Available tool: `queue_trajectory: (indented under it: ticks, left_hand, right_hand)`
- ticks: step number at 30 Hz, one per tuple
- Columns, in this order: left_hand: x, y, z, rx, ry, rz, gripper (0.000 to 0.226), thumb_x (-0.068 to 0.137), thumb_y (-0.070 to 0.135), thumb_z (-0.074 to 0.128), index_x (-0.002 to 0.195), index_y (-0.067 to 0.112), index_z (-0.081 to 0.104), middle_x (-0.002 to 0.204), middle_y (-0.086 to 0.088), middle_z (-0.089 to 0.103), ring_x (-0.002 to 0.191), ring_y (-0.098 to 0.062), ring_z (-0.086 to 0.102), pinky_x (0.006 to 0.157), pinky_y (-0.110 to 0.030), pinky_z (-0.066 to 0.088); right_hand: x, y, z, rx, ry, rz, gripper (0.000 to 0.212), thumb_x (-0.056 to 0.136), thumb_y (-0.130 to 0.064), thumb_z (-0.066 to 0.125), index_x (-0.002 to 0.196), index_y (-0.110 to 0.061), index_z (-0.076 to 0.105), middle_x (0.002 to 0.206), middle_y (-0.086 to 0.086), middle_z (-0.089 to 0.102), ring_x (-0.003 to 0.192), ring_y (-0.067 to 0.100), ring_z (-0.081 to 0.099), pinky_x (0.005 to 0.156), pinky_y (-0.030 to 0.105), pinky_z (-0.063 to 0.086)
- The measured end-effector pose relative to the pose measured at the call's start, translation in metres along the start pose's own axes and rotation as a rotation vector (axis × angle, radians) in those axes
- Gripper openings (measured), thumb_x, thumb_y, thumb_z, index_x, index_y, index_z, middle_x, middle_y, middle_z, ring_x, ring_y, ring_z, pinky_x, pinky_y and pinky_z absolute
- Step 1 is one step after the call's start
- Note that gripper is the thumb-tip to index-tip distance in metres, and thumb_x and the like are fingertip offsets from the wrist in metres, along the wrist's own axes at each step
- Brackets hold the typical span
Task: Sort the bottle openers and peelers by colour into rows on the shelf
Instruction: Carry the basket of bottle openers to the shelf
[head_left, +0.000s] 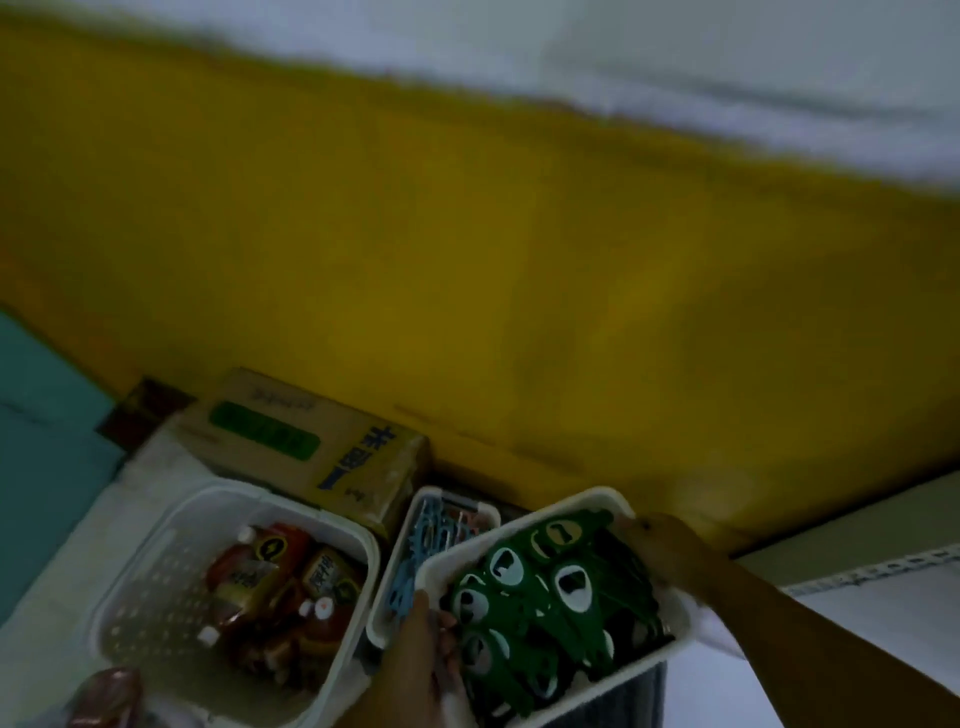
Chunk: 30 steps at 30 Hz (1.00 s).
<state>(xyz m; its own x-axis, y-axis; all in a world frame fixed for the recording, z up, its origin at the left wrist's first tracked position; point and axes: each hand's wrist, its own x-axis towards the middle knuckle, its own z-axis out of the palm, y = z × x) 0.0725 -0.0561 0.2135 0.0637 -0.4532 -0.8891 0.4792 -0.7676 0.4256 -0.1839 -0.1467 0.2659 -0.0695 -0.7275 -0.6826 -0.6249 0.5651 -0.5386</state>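
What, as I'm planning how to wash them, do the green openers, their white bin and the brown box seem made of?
The green openers look like moulded plastic: uniform colour, dull sheen, though blur leaves it open. The white bin seems plastic too, with a smooth, rounded, slightly glossy rim. The brown box is cardboard: matt tan faces with printed lettering.

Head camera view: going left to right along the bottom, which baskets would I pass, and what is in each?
White basket of red sauce packets → narrow basket of light blue items → white basket of green openers, gripped at its rim by the left hand and the right hand.
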Motion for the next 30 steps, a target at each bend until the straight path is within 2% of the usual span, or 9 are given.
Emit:
queue_trajectory:
  ticks: [2, 6, 10, 13, 15, 19, 22, 26, 30]
  left_hand:
    - [-0.038, 0.048, 0.000, 0.081, 0.057, 0.130, 0.049, 0.103, 0.034, 0.032, 0.063, 0.009, 0.045, 0.042, -0.001, 0.041, 0.034, -0.014, 0.035, 0.038, -0.016, 0.029]
    - [-0.109, 0.141, -0.014, 0.142, -0.044, 0.135, 0.060, 0.104, 0.035, 0.027, 0.056, 0.006, 0.048, 0.037, -0.005, 0.038, 0.027, -0.018, 0.034, 0.032, -0.014, 0.028]
    - [-0.181, 0.211, -0.031, 0.267, 0.064, 0.312, 0.040, 0.103, 0.031, 0.034, 0.072, 0.008, 0.048, 0.042, -0.002, 0.034, 0.041, -0.017, 0.029, 0.043, -0.027, 0.027]
    - [-0.235, 0.259, -0.044, 0.299, 0.035, 0.413, 0.035, 0.103, 0.028, 0.034, 0.073, 0.011, 0.042, 0.047, -0.002, 0.032, 0.042, -0.015, 0.026, 0.041, -0.027, 0.026]
    - [-0.261, 0.286, -0.058, 0.310, 0.021, 0.462, 0.034, 0.103, 0.027, 0.032, 0.073, 0.012, 0.038, 0.048, -0.001, 0.031, 0.042, -0.015, 0.025, 0.039, -0.023, 0.025]
    - [-0.305, 0.325, -0.100, 0.310, -0.003, 0.520, 0.035, 0.102, 0.027, 0.037, 0.070, 0.012, 0.038, 0.046, -0.001, 0.033, 0.043, -0.015, 0.026, 0.045, -0.026, 0.023]
    - [-0.330, 0.348, -0.136, 0.296, 0.027, 0.565, 0.035, 0.101, 0.025, 0.038, 0.068, 0.012, 0.039, 0.048, -0.003, 0.033, 0.045, -0.016, 0.026, 0.049, -0.028, 0.022]
    - [-0.345, 0.368, -0.189, 0.215, 0.122, 0.641, 0.038, 0.101, 0.020, 0.035, 0.065, 0.010, 0.041, 0.047, -0.003, 0.035, 0.042, -0.015, 0.028, 0.043, -0.023, 0.023]
    - [-0.359, 0.372, -0.248, 0.097, 0.186, 0.661, 0.036, 0.099, 0.011, 0.032, 0.064, 0.009, 0.042, 0.046, -0.004, 0.038, 0.041, -0.015, 0.029, 0.038, -0.020, 0.024]
  right_hand:
    - [-0.030, -0.036, -0.014, 0.051, 0.018, -0.052, 0.042, 0.098, -0.041, 0.045, 0.065, -0.015, 0.045, 0.057, 0.002, 0.040, 0.048, 0.015, 0.037, 0.050, 0.025, 0.031]
    - [-0.085, -0.120, -0.037, 0.096, 0.023, -0.153, 0.051, 0.098, -0.045, 0.042, 0.055, -0.017, 0.035, 0.046, 0.001, 0.030, 0.043, 0.017, 0.027, 0.050, 0.027, 0.026]
    - [-0.137, -0.201, -0.050, 0.230, 0.067, -0.237, 0.053, 0.096, -0.044, 0.048, 0.053, -0.017, 0.037, 0.047, 0.002, 0.035, 0.043, 0.018, 0.031, 0.054, 0.030, 0.032]
    - [-0.170, -0.248, -0.053, 0.296, 0.119, -0.289, 0.049, 0.097, -0.039, 0.049, 0.056, -0.013, 0.044, 0.050, 0.006, 0.044, 0.045, 0.020, 0.040, 0.052, 0.028, 0.037]
    - [-0.188, -0.276, -0.049, 0.354, 0.114, -0.307, 0.044, 0.097, -0.037, 0.049, 0.063, -0.009, 0.053, 0.060, 0.012, 0.053, 0.055, 0.024, 0.048, 0.058, 0.032, 0.042]
    - [-0.215, -0.330, -0.029, 0.433, 0.074, -0.364, 0.046, 0.094, -0.033, 0.052, 0.052, -0.013, 0.048, 0.049, 0.007, 0.045, 0.051, 0.023, 0.042, 0.065, 0.037, 0.038]
    - [-0.231, -0.371, -0.006, 0.440, 0.019, -0.381, 0.037, 0.092, -0.036, 0.052, 0.067, -0.009, 0.052, 0.056, 0.009, 0.047, 0.055, 0.025, 0.045, 0.062, 0.036, 0.039]
    - [-0.250, -0.424, 0.031, 0.419, -0.005, -0.411, 0.037, 0.095, -0.034, 0.050, 0.068, -0.009, 0.052, 0.055, 0.008, 0.044, 0.051, 0.022, 0.040, 0.063, 0.036, 0.037]
    - [-0.264, -0.475, 0.074, 0.324, -0.035, -0.468, 0.043, 0.097, -0.031, 0.048, 0.060, -0.009, 0.049, 0.050, 0.007, 0.044, 0.049, 0.021, 0.039, 0.060, 0.034, 0.036]
